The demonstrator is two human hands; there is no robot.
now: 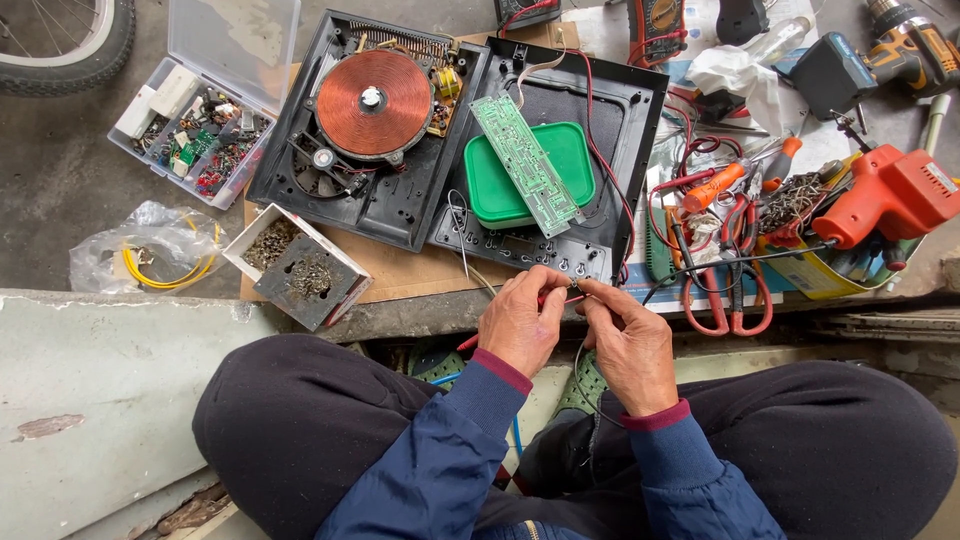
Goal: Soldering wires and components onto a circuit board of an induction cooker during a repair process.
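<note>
Both hands meet: left hand (520,325) fingers pinched shut on red-handled tool (468,343); right hand (632,348) fingertips closed on small wire end (577,287)

An outdoor repair spot on bare concrete: an opened induction cooker (400,130), circuit board (525,165), multimeter (655,25), scattered pliers (720,270).

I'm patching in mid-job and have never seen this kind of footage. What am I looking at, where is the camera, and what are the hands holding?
One camera on the person's head looks down at their lap and a work surface. The left hand and right hand meet on a small part with a thin wire; what it is exactly is too small to tell. Ahead lies an opened cooker base with its copper coil, a green circuit board on a green lid, a parts box, red-handled scissors and an orange tool.
</note>
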